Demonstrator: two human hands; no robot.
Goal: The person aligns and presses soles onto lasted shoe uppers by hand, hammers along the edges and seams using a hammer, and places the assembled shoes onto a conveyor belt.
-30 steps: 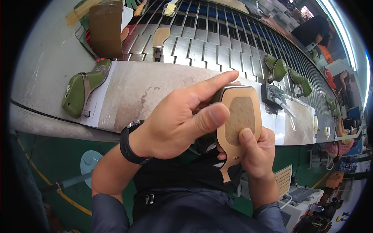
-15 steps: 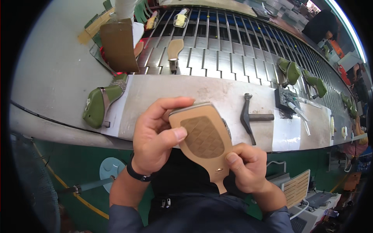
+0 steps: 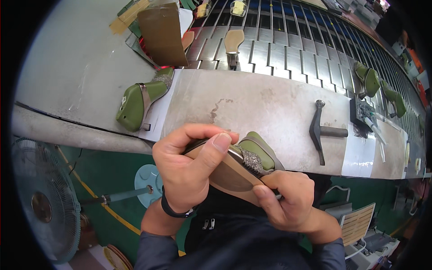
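Observation:
A sandal (image 3: 234, 177) with a tan sole and a glittery strap (image 3: 252, 160) sits on a green shoe last (image 3: 257, 145), held tilted above the bench's front edge. My left hand (image 3: 186, 168) grips its toe end, thumb over the rim of the sole and fingers on the far side. With thumb and bent forefinger, my right hand (image 3: 290, 200) pinches the sole's edge farther back. The heel end is hidden behind my right hand. Further right on the bench lies a hammer (image 3: 317, 130) with its handle pointing right.
Another sandal on a green last (image 3: 132, 105) rests at the bench's left. Behind the bench runs a slatted metal conveyor (image 3: 288, 54) with several shoes. A black block-like holder (image 3: 360, 113) with white-handled tools stands at right. A fan (image 3: 42, 204) is at lower left, a slatted chair (image 3: 357, 222) at lower right.
The sandal has turned from showing its sole flat to showing its side, strap and green last. My left thumb has moved to the toe rim. The view has shifted left.

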